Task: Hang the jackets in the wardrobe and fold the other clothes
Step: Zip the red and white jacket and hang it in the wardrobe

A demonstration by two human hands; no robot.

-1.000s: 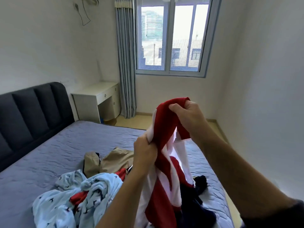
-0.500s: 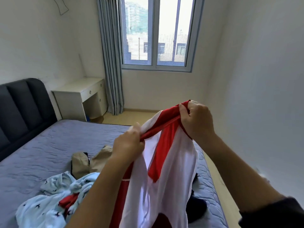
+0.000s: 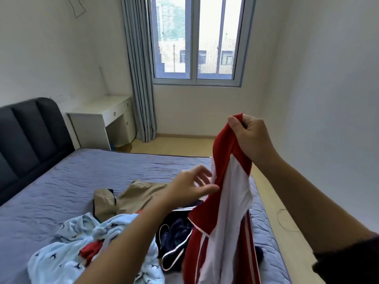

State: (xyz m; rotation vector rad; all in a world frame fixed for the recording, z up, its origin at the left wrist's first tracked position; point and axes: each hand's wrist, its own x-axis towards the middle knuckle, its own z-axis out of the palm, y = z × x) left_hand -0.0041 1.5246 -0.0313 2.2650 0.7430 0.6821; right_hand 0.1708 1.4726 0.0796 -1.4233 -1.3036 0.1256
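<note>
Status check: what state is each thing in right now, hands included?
red and white garment: held up, hanging over the bed.
right hand: grips the garment's top.
left hand: open, fingers spread beside the garment.
light blue garment: crumpled on the bed.
khaki garment: unfolded on the bed.
navy garment: crumpled on the bed.
curtain: drawn aside.

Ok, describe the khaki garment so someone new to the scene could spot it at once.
Start at the bed with the grey-blue cover. A heap of clothes lies on its near part; the khaki garment is at the heap's far edge. It is the only tan piece, unlike the pale blue bird-print garment and the navy white-trimmed one nearer the camera.
</note>
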